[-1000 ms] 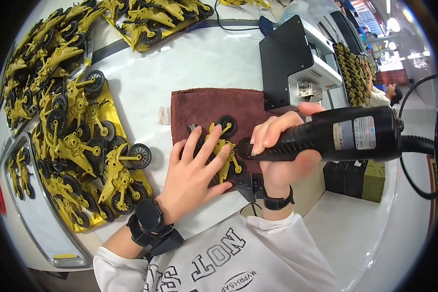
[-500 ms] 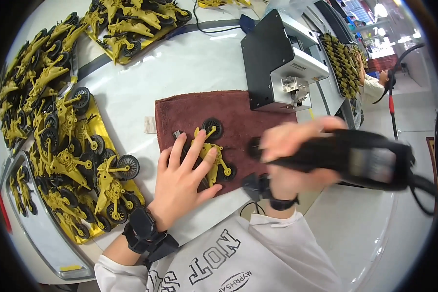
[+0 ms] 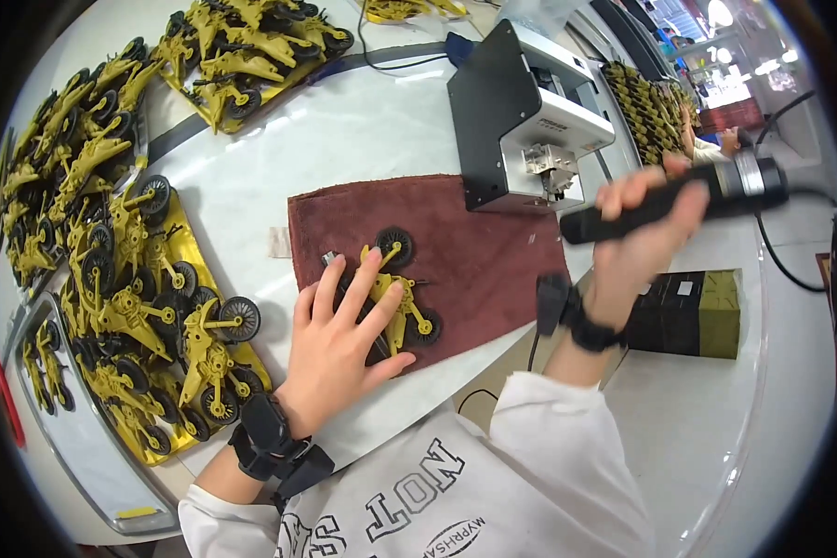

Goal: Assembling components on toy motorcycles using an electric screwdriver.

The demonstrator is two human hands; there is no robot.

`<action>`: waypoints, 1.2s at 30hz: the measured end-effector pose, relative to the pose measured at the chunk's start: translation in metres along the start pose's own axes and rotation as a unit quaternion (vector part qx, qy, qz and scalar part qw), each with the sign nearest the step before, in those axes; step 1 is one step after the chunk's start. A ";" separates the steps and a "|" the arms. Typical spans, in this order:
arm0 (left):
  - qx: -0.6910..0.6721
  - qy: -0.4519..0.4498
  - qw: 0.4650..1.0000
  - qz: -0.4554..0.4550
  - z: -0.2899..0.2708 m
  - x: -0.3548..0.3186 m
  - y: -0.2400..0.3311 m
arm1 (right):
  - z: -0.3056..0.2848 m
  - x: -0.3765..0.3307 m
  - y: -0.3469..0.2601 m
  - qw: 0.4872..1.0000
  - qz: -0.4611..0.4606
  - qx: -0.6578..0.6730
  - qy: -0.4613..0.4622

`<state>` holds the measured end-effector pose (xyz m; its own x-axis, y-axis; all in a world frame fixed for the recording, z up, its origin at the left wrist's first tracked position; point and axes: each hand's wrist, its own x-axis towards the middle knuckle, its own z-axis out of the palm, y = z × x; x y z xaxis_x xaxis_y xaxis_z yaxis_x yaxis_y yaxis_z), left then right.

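- The yellow model motorcycle [image 3: 402, 312] lies on its side on the maroon cloth [image 3: 493, 270], its black wheels toward the right.
- The left hand [image 3: 333, 339] is spread flat over its left part, fingers apart; steady, light pressure seems best, keeping fingertips off the slender parts.
- The right hand [image 3: 634, 253] is wrapped around a black corded hand tool [image 3: 646, 206], raised near the cloth's right edge, well apart from the motorcycle. A firm grip with the cord trailing outward, free of the work, should serve well.
- The tool's working end is hard to make out, so I can't judge its angle.
- Behind the cloth, a black-and-white machine [image 3: 558, 130] stands on the white bench [image 3: 363, 121].
- At left, similar motorcycles [image 3: 149, 316] lie heaped.
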<state>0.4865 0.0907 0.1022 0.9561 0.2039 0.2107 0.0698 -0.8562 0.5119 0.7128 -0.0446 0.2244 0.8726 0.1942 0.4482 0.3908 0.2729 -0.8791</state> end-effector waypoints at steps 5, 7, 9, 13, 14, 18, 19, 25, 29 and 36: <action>-0.018 0.003 1.000 0.002 -0.002 0.002 0.004 | 0.004 -0.095 -0.028 0.955 -0.020 0.215 -0.202; -0.021 0.003 1.000 -0.002 -0.001 0.002 0.002 | 0.014 -0.112 -0.020 0.942 -0.070 0.222 -0.240; -0.021 0.004 1.000 -0.003 0.000 0.001 0.000 | 0.021 -0.115 -0.010 0.934 -0.067 0.233 -0.261; -0.026 0.010 1.000 -0.001 0.001 0.000 -0.001 | 0.022 -0.120 -0.005 0.930 -0.031 0.238 -0.278; -0.021 0.010 1.000 0.000 0.001 0.001 0.000 | 0.022 -0.120 -0.004 0.929 -0.030 0.239 -0.281; -0.024 0.006 1.000 -0.002 0.001 0.000 0.000 | 0.024 -0.121 -0.001 0.959 -0.029 0.139 -0.245; -0.024 0.005 1.000 -0.004 0.001 0.000 -0.001 | 0.026 -0.121 0.000 0.970 -0.031 0.086 -0.227; -0.031 0.002 1.000 -0.008 0.000 0.001 -0.001 | 0.023 -0.118 0.005 0.957 -0.016 0.174 -0.231; -0.029 -0.006 1.000 -0.009 0.001 0.002 -0.001 | 0.023 -0.114 0.014 0.941 -0.032 0.212 -0.262; -0.031 -0.004 0.999 -0.010 0.000 0.002 -0.001 | 0.016 -0.111 0.021 0.924 -0.034 0.190 -0.330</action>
<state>0.4886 0.0923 0.1024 0.9566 0.2179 0.1935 0.0720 -0.8202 0.5676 0.6199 -0.0448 0.1585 0.4328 0.6620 0.6119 0.1971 0.5928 -0.7808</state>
